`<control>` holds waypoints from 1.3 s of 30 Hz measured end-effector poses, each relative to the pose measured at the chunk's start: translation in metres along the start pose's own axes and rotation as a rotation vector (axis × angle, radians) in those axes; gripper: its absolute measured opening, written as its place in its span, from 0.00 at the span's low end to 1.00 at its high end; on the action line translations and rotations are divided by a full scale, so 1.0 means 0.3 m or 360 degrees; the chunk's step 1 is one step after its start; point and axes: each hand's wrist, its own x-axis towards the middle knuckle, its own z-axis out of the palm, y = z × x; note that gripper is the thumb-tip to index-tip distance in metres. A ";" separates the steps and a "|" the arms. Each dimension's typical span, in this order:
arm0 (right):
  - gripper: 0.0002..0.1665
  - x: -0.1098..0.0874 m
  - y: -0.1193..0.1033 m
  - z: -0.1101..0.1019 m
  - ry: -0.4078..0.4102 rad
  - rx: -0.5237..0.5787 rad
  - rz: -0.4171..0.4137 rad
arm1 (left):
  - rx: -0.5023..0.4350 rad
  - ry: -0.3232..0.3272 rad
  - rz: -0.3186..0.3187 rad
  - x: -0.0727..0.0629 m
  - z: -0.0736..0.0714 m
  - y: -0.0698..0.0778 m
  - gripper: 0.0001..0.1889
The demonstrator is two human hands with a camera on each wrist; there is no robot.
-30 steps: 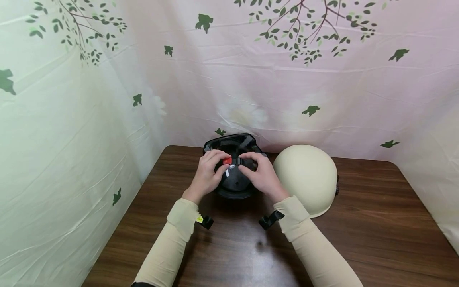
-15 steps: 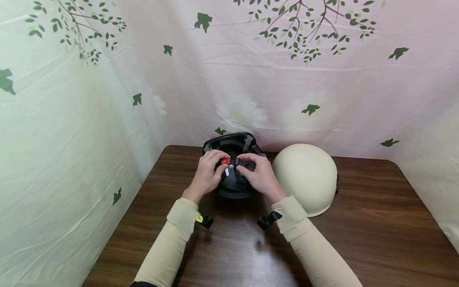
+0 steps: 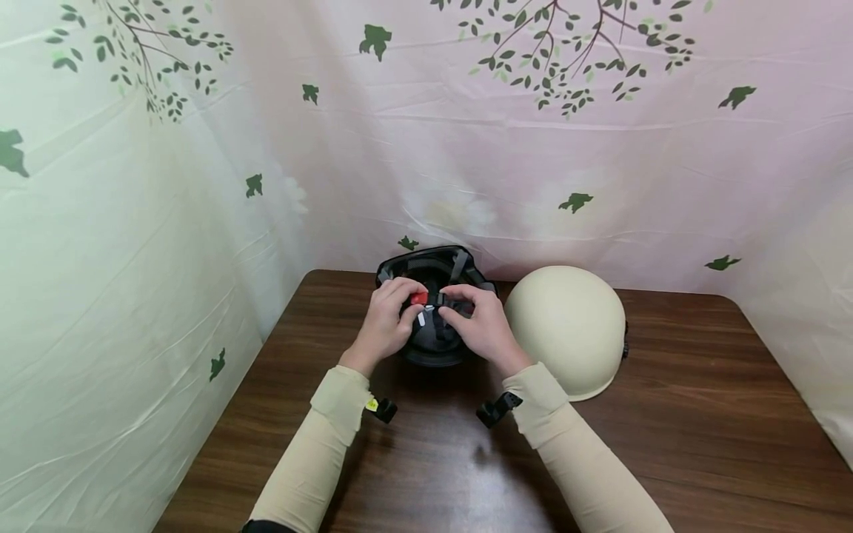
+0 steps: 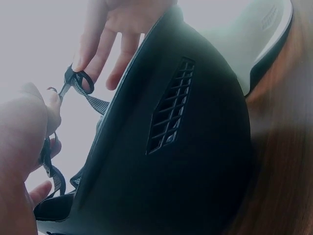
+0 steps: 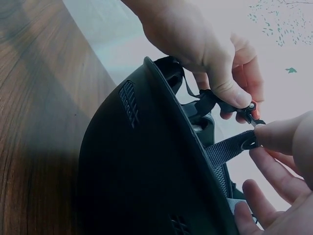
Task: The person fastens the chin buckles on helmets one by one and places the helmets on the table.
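1. Hardly anything has shifted since a second ago: left hand (image 3: pixel 389 314) and right hand (image 3: pixel 485 326) stay over the black helmet (image 3: pixel 433 360), hollow side up at the far side of the table (image 3: pixel 700 414), left of the cream helmet (image 3: pixel 566 326).
2. Left fingers pinch the red buckle (image 3: pixel 419 298); right ones pinch the strap (image 5: pixel 227 149).
3. Black helmet looks stiff and slick; the strap, soft and light, probably steers best by its hard buckle.

My forearms (image 3: pixel 306 463) slant inward and forward. My left hand (image 3: pixel 385 318) pinches between thumb and forefinger, thumb nearer me. My right hand (image 3: pixel 485 320) mirrors it with the same pinch, its remaining fingers spread apart. The two sets of fingertips nearly meet.
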 end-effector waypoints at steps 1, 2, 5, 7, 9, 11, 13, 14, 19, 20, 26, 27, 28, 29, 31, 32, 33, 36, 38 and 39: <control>0.17 0.000 0.000 0.000 0.0002 0.0002 -0.0002 | 0.0000 -0.0005 -0.0004 0.000 0.000 0.001 0.10; 0.17 0.000 0.000 0.000 0.0005 0.0005 -0.0006 | 0.0001 -0.0008 -0.0007 0.001 0.000 0.001 0.10; 0.17 0.002 0.001 0.001 0.0007 0.0017 -0.0017 | 0.0002 -0.0016 -0.0013 0.000 0.000 0.000 0.11; 0.18 0.002 0.002 0.002 0.0008 0.0024 -0.0022 | 0.0002 -0.0019 -0.0011 -0.001 -0.001 -0.001 0.11; 0.18 0.003 0.004 0.003 0.0007 0.0036 -0.0027 | 0.0002 -0.0019 -0.0007 -0.003 -0.001 -0.002 0.11; 0.18 0.003 0.005 0.004 0.0006 0.0048 -0.0033 | 0.0006 -0.0015 -0.0005 -0.004 0.000 -0.003 0.11; 0.19 0.003 0.005 0.004 0.0005 0.0064 -0.0041 | 0.0012 -0.0009 -0.0005 -0.006 0.003 -0.005 0.11; 0.19 0.004 0.006 0.005 0.0005 0.0073 -0.0047 | 0.0015 -0.0006 -0.0007 -0.006 0.004 -0.006 0.11; 0.19 0.004 0.005 0.006 0.0006 0.0101 -0.0063 | 0.0029 -0.0001 -0.0013 -0.008 0.006 -0.009 0.11; 0.19 0.004 0.006 0.007 0.0008 0.0103 -0.0064 | 0.0032 -0.0003 -0.0013 -0.008 0.007 -0.010 0.11; 0.18 0.004 0.008 0.008 0.0005 0.0092 -0.0069 | 0.0034 0.0002 -0.0001 -0.009 0.007 -0.012 0.12; 0.18 0.004 0.008 0.009 0.0006 0.0092 -0.0070 | 0.0031 0.0006 0.0004 -0.010 0.007 -0.012 0.12; 0.17 0.003 0.009 0.010 0.0009 0.0094 -0.0071 | 0.0030 0.0010 0.0008 -0.010 0.008 -0.011 0.12; 0.17 0.004 0.010 0.011 0.0011 0.0086 -0.0072 | 0.0031 0.0011 0.0012 -0.010 0.008 -0.010 0.12; 0.17 0.004 0.011 0.015 0.0002 0.0080 -0.0079 | 0.0038 -0.0005 0.0016 -0.010 0.009 -0.008 0.12; 0.17 0.004 0.011 0.017 0.0000 0.0073 -0.0081 | 0.0044 -0.0012 0.0016 -0.009 0.009 -0.005 0.12; 0.17 0.004 0.011 0.019 -0.0002 0.0069 -0.0082 | 0.0051 -0.0021 0.0013 -0.009 0.009 -0.004 0.12; 0.17 0.003 0.011 0.025 -0.0012 0.0067 -0.0089 | 0.0071 -0.0053 -0.0006 -0.009 0.009 0.002 0.12; 0.16 0.003 0.011 0.028 0.0000 0.0066 -0.0091 | 0.0076 -0.0059 -0.0022 -0.009 0.008 0.004 0.12; 0.16 0.003 0.011 0.029 0.0002 0.0064 -0.0094 | 0.0078 -0.0060 -0.0025 -0.010 0.008 0.004 0.12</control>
